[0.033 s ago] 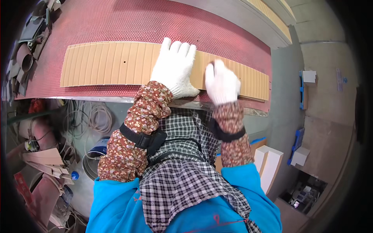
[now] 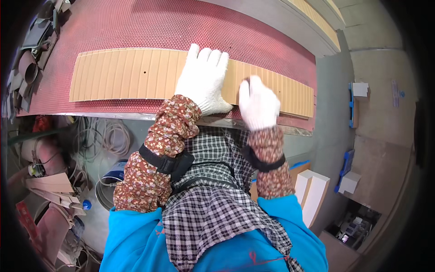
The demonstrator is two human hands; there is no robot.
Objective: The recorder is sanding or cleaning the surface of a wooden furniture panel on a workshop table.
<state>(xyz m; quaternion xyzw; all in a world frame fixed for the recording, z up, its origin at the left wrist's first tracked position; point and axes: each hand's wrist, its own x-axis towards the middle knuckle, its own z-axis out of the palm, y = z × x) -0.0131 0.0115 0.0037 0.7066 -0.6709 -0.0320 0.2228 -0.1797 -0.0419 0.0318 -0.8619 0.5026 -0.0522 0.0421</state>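
Note:
A long tan grooved board [image 2: 122,75] lies across a red, mesh-textured work surface [image 2: 154,31]. One small dark hole shows in its left part, and another to the right of my right hand. My left hand [image 2: 204,81], in a white knit glove, rests flat on the middle of the board, fingers extended and thumb out towards the near edge. Just right of it, my right hand [image 2: 259,102], gloved the same, is closed over the board. A bit of something dark peeks out by its fingertips, too covered to name.
Cut pieces and tubes [image 2: 29,68] are heaped at the far left. Coiled hose [image 2: 115,136] and a blue bucket [image 2: 115,172] are on the floor at left. White boxed pieces [image 2: 312,195] stand at lower right. Behind the work surface runs a pale ledge [image 2: 272,18].
My right hand has shifted slightly towards me over the board. The left hand and the board look practically unmoved.

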